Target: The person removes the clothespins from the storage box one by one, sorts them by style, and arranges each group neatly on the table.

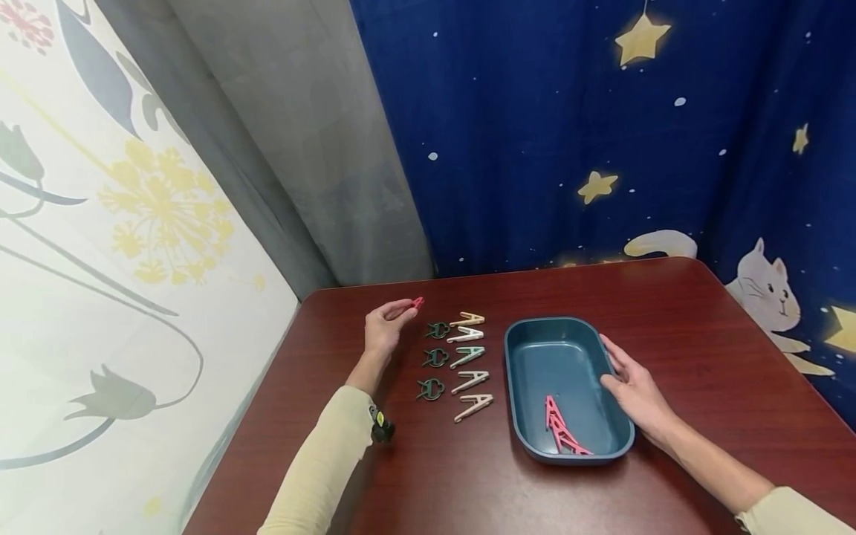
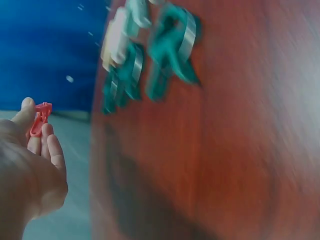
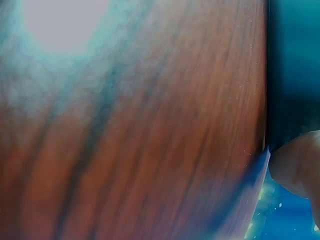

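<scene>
My left hand [image 1: 386, 327] pinches a small pink clothespin [image 1: 417, 302] between thumb and fingertips, near the table's back edge. In the left wrist view the pink clothespin [image 2: 42, 119] shows against the curtain, raised at the fingertips. On the right, my right hand [image 1: 634, 386] grips the right wall of a dark blue rectangular tray [image 1: 511, 386], thumb at the rim. Several pink clothespins [image 1: 558, 425] lie bunched at the near end inside it. The right wrist view catches just part of a finger [image 3: 297, 165] beside the tray's dark side.
Between left hand and tray, three dark green clips [image 1: 435, 357] form a column. Beside them runs a column of several clothespins [image 1: 470, 381] in yellow, white, green and beige. The reddish-brown table [image 1: 414, 475] ends at a blue curtain [image 1: 508, 148] behind and a patterned white surface [image 1: 134, 297] at left.
</scene>
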A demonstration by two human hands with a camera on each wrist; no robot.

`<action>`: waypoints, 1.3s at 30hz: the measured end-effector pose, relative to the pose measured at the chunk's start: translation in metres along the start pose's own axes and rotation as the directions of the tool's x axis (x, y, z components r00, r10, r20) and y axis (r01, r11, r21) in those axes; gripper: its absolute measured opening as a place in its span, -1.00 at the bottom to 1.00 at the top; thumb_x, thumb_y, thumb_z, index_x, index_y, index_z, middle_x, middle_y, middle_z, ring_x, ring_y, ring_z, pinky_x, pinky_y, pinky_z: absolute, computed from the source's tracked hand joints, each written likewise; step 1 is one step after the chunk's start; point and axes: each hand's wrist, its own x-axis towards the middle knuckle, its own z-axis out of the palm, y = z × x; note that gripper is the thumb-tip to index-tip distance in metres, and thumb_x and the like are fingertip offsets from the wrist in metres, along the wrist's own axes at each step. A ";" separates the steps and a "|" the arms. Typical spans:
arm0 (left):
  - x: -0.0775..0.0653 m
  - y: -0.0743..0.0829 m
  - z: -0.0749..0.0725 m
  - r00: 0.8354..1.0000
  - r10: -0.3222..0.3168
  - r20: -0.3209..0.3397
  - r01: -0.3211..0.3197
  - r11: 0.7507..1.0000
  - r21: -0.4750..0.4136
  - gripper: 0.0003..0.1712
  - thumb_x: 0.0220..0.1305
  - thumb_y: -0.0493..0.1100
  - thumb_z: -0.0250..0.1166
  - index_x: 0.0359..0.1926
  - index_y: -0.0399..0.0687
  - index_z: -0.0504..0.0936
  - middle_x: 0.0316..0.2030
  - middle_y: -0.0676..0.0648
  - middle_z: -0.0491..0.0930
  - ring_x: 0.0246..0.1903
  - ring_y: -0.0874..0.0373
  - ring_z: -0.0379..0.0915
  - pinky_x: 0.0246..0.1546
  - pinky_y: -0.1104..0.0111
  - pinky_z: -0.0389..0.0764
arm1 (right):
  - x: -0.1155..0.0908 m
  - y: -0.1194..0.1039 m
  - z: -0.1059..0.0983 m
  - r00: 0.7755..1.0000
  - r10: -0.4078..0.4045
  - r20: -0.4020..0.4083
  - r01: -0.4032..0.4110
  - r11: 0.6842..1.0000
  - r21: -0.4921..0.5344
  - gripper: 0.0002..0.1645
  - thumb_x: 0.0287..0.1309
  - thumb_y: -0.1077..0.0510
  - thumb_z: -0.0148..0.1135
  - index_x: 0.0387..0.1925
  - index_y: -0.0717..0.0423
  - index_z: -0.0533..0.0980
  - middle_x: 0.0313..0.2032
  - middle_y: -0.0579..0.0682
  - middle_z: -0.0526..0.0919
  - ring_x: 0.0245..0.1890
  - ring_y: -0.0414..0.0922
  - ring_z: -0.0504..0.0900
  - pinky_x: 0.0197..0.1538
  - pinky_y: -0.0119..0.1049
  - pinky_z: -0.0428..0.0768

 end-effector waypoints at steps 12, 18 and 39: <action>-0.001 -0.040 -0.022 0.997 -0.043 0.067 0.026 0.972 0.234 -0.66 0.29 -0.15 0.57 0.06 -0.08 0.81 -0.09 -0.09 0.82 -0.06 0.14 0.73 -0.18 0.52 0.56 | 0.000 -0.001 0.000 1.000 -0.002 -0.005 0.002 1.000 0.008 -0.09 0.52 0.40 -0.03 0.73 0.05 -0.12 0.60 0.30 0.10 0.47 0.31 0.33 -0.01 -0.51 0.58; 0.005 -0.049 -0.025 0.988 -0.020 0.152 -0.034 0.938 0.346 -0.71 0.33 -0.08 0.55 0.05 0.06 0.83 -0.12 0.00 0.82 -0.08 0.11 0.68 -0.07 0.31 0.58 | 0.000 -0.001 -0.001 1.000 0.001 -0.007 -0.001 1.000 0.010 -0.09 0.53 0.39 -0.03 0.73 0.02 -0.12 0.61 0.30 0.11 0.47 0.30 0.33 0.00 -0.51 0.58; 0.020 -0.054 -0.035 0.976 0.042 0.212 -0.152 0.832 0.534 -0.77 0.41 -0.14 0.47 0.04 0.10 0.84 -0.11 0.02 0.80 -0.14 0.05 0.59 -0.03 0.17 0.55 | 0.001 0.000 -0.001 0.999 -0.033 -0.012 0.034 0.999 0.042 -0.10 0.50 0.42 -0.03 0.72 0.06 -0.07 0.60 0.29 0.13 0.39 -0.03 0.49 0.01 -0.49 0.60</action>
